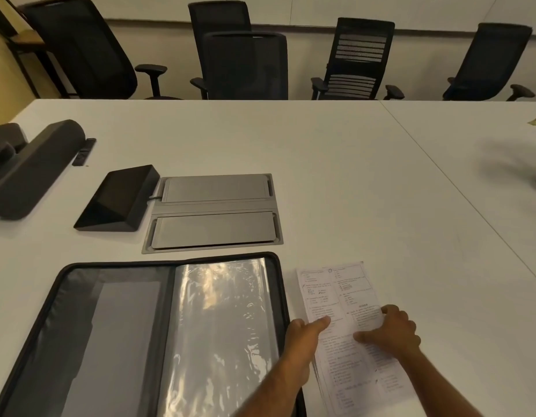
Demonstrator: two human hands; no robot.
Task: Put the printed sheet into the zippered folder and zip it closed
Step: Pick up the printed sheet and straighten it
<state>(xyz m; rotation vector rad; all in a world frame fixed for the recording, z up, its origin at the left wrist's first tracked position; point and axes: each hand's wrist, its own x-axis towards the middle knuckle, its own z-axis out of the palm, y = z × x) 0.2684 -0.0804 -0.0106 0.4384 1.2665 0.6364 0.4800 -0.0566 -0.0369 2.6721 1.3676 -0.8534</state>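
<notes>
White printed sheet (pixel 339 299) lies on the table (pixel 336 182) just right of the open zippered folder (pixel 146 332). The left hand (pixel 303 335) presses it with a straight finger; the right hand (pixel 393 331) pinches its edge. Pickup is the step in hand; next, the sheet needs sliding under the clear sleeve (pixel 218 326).

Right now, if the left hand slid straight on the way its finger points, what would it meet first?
The left hand points up and to the right, its fingertip already on the printed sheet. It would keep crossing that paper; beyond the sheet's far edge only bare table shows.
</notes>
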